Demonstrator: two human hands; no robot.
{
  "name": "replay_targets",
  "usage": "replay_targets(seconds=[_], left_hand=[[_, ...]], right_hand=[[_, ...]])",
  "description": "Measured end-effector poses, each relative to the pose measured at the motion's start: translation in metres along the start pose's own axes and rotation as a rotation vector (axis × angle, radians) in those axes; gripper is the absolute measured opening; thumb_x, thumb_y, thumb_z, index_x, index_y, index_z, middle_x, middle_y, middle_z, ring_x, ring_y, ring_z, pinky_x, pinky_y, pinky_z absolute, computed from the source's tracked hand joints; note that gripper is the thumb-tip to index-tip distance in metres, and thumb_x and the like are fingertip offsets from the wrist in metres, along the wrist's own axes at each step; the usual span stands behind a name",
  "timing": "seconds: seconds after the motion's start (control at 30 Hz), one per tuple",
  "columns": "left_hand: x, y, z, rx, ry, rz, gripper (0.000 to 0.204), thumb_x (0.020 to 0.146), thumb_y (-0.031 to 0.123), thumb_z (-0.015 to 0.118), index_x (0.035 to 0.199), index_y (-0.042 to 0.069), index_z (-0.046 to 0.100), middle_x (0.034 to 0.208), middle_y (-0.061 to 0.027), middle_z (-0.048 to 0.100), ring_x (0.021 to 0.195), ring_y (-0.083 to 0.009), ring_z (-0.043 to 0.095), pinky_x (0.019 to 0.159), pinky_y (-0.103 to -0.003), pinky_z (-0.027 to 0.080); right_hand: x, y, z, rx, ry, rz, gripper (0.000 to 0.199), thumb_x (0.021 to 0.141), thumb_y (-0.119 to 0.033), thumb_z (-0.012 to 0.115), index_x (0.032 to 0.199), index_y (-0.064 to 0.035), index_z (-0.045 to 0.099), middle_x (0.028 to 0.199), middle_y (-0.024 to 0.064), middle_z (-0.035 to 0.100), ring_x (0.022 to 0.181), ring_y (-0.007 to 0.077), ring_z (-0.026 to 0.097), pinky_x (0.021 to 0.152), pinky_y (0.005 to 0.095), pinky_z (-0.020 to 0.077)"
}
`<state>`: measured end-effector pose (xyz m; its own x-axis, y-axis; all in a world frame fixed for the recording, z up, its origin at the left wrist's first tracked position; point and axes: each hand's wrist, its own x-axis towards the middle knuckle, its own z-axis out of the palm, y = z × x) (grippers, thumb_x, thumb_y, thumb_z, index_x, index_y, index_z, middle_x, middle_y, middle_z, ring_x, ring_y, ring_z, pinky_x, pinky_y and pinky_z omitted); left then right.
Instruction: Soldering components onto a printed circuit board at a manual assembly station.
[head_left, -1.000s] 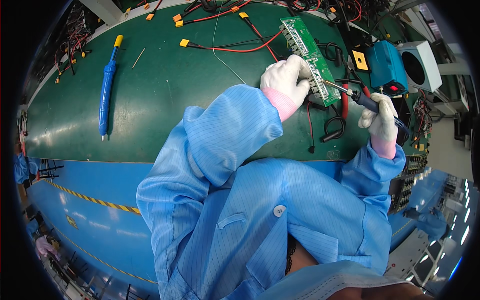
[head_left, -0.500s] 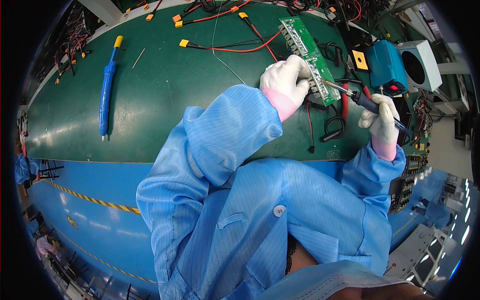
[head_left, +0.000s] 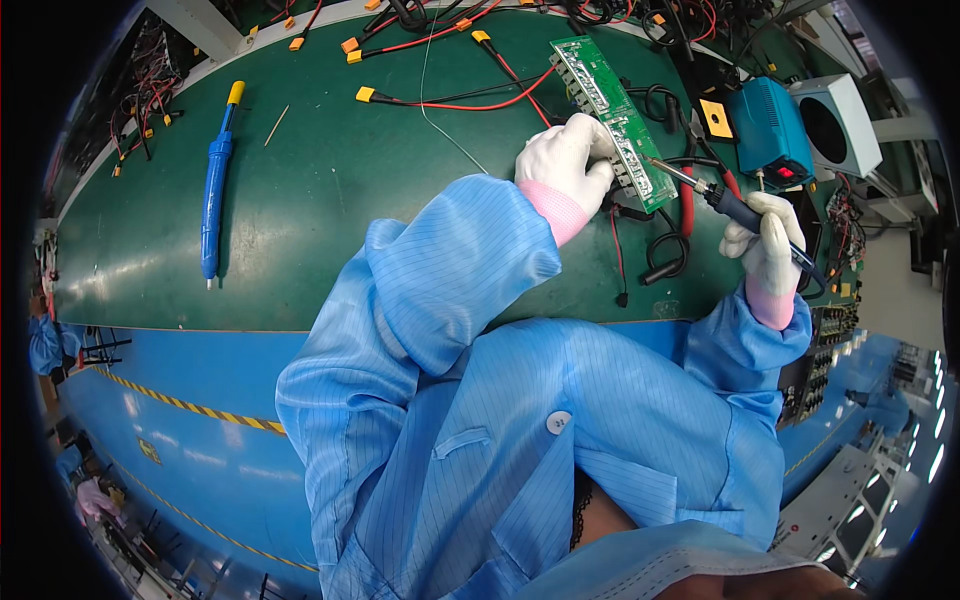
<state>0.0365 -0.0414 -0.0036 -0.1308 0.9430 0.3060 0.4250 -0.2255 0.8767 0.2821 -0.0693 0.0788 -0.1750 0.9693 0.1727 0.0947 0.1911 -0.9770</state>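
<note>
A long green circuit board (head_left: 620,122) lies slantwise on the bench, with rows of shiny solder joints and pale connectors along its left edge. My left hand (head_left: 566,160), in a white glove with a pink cuff, is closed on that left edge; its fingertips are partly hidden. In my gloved right hand (head_left: 768,245) is a soldering iron (head_left: 730,203) with a dark blue handle. Its metal tip points left, at or just above the lower part of the board; contact cannot be made out. A thin solder wire (head_left: 450,137) trails across the bench toward my left sleeve.
A blue solder sucker (head_left: 216,190) lies on the green bench (head_left: 330,240) at left. Red and black cables with yellow connectors (head_left: 366,94) stretch across the back. Red-handled cutters (head_left: 687,205), a yellow sponge (head_left: 716,118), a teal soldering station (head_left: 773,130) and a white fan box (head_left: 838,125) are right.
The whole view has shifted slightly. My hands, the board and the soldering iron keep nearly the same places relative to each other.
</note>
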Motion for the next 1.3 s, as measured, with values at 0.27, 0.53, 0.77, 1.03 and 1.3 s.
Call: replay_targets(seconds=[0.27,0.53,0.77,1.03,1.3], left_hand=[[-0.001,0.008,-0.006,-0.050,-0.028,-0.046,0.018,0.069,0.006,0.064,0.087,0.010,0.058,0.079,-0.0015,0.067,0.075,-0.0253,0.063,0.072,-0.036,0.049],[-0.003,0.001,-0.001,-0.022,0.016,0.006,0.019,0.071,0.005,0.068,0.088,0.007,0.059,0.077,-0.0002,0.066,0.069,-0.0170,0.062,0.067,-0.028,0.048],[-0.003,0.007,-0.003,-0.076,-0.017,-0.043,0.019,0.070,0.004,0.067,0.087,0.008,0.059,0.078,-0.0013,0.066,0.071,-0.0207,0.063,0.070,-0.032,0.049],[-0.011,0.003,-0.001,-0.234,0.055,-0.145,0.018,0.070,0.003,0.070,0.085,0.005,0.059,0.075,-0.0027,0.066,0.066,-0.0163,0.061,0.066,-0.028,0.049],[-0.013,-0.002,-0.002,-0.241,0.064,-0.174,0.018,0.070,0.003,0.071,0.083,0.004,0.059,0.074,-0.0034,0.065,0.065,-0.0146,0.059,0.064,-0.027,0.048]], right_hand=[[0.001,0.005,0.000,-0.010,-0.014,-0.026,0.033,0.100,-0.024,0.046,0.120,0.0009,0.055,0.073,0.0115,0.062,0.055,0.0158,0.054,0.052,0.0253,0.0461],[-0.004,0.008,0.028,-0.125,0.131,-0.220,0.040,0.098,-0.025,0.050,0.126,0.0033,0.053,0.091,0.0175,0.066,0.067,0.0177,0.061,0.068,0.0260,0.0500],[-0.003,0.033,0.070,-0.289,0.171,-0.367,0.056,0.077,-0.016,0.077,0.124,0.0023,0.054,0.114,0.0175,0.062,0.094,0.0229,0.063,0.086,0.0314,0.0498],[0.001,0.040,0.091,-0.384,0.238,-0.414,0.066,0.063,-0.010,0.085,0.122,-0.0010,0.056,0.117,0.0153,0.057,0.096,0.0231,0.061,0.086,0.0337,0.0501],[-0.007,0.043,0.099,-0.492,0.290,-0.499,0.061,0.064,-0.008,0.085,0.119,-0.0026,0.057,0.117,0.0155,0.056,0.095,0.0235,0.061,0.085,0.0337,0.0502]])
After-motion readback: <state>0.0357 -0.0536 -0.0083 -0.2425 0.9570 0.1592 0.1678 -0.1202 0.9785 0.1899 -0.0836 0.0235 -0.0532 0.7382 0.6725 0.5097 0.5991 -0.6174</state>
